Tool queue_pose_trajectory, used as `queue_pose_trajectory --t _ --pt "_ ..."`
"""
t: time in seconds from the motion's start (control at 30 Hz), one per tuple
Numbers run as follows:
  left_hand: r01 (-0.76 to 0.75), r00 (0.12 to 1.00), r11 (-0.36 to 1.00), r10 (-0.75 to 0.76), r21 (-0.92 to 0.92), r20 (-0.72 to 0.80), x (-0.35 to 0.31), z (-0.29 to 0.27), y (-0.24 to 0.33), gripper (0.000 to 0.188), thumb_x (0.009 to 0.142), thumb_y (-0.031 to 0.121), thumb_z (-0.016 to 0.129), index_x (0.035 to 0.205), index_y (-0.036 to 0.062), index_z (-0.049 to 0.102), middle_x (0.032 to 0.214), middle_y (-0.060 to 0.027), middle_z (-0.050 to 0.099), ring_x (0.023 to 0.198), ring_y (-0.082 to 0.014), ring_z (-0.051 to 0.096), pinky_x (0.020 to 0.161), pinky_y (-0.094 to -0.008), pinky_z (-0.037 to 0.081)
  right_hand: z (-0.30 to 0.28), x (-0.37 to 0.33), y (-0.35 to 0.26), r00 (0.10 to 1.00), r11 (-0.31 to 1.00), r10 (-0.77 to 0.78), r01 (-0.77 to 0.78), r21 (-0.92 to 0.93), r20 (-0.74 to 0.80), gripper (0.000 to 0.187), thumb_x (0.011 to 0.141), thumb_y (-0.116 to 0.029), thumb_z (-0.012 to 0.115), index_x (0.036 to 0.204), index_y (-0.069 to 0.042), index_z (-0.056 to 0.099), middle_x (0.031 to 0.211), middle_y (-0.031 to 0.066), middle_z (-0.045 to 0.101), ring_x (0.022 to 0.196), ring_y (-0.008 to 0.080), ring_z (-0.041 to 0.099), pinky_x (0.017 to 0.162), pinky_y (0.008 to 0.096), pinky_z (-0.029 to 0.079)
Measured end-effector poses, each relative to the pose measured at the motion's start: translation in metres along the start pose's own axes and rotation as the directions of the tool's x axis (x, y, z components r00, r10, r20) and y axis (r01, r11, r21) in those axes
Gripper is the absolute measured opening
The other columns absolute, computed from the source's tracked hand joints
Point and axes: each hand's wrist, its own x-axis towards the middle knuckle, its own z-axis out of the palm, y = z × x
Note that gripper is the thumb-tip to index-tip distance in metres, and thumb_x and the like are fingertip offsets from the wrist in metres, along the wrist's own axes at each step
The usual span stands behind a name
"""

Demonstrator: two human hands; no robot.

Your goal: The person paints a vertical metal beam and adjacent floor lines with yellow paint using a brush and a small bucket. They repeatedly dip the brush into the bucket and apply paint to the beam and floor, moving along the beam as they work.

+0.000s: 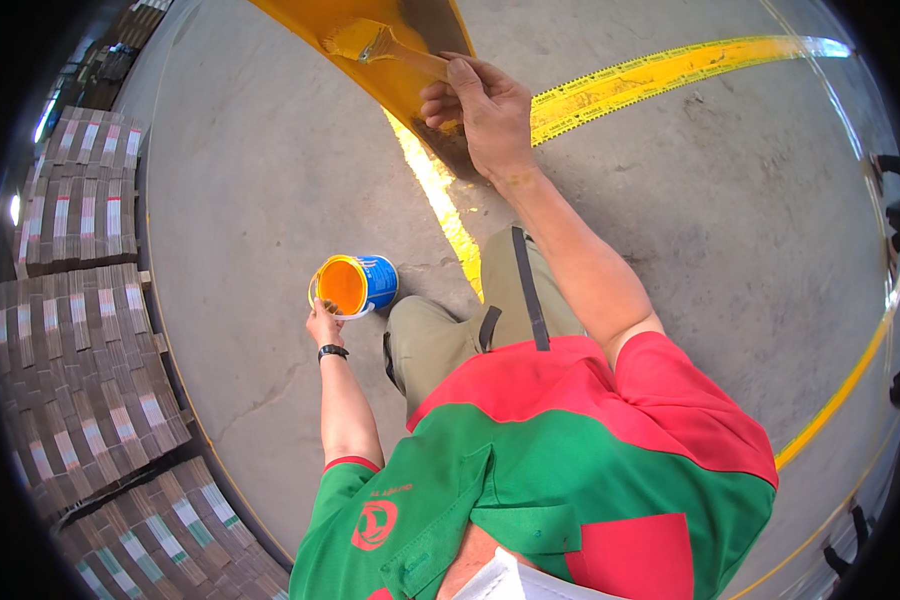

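Grey concrete floor (pixel 240 190) spread around the person, with stacks of flat brown cardboard (pixel 80 345) along the left side and yellow tape (pixel 660 85) running off to the upper right. The brush (pixel 406 57) was up at the top of the view, its bristles over the face of a yellow beam (pixel 315 18); whether they touched it was hard to tell. The right hand (pixel 490 110) was closed on the handle, thumb and fingers pinching near its far end. It looked light, with a stiff handle and soft, bending bristles, so that grip seemed sound; any wet paint on the handle would probably make it slick.

Lower left, the left hand (pixel 324 325) was clamped on the near rim of a blue bucket (pixel 381 282) with orange-yellow paint (pixel 342 288) inside. The bucket's mouth faced up and leftward; whether its base rested on the floor could not be told. It was likely the heavier load, prone to slopping if tipped, and best held by the rim or the handle.
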Motion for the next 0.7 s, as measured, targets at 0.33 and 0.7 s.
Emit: queue_pose_trajectory --t 0.33,0.7 --pt "0.042 0.999 0.999 -0.043 0.02 0.011 0.003 -0.007 -0.005 0.039 0.103 0.041 0.055 0.106 0.0045 0.066 0.092 -0.0067 0.071 0.075 -0.0161 0.067 0.058 -0.029 0.05 -0.029 -0.025 0.034 0.994 0.954 -0.014 -0.018 -0.299 -0.104 0.033 0.104 -0.019 0.059 0.124 0.007 0.064 0.085 0.0127 0.071 0.069 0.0135 0.067 0.063 0.0252 0.058" --pt "0.012 1.0 0.999 -0.012 -0.039 0.008 -0.001 -0.002 -0.006 0.041 0.103 0.042 0.055 0.109 0.0032 0.066 0.094 -0.0079 0.071 0.077 -0.0174 0.068 0.059 -0.0301 0.051 -0.082 -0.017 0.09 0.981 0.876 0.142 -0.188 -0.443 -0.135 0.031 0.103 -0.019 0.058 0.12 0.005 0.067 0.081 0.0102 0.071 0.066 0.0131 0.067 0.06 0.0268 0.056"
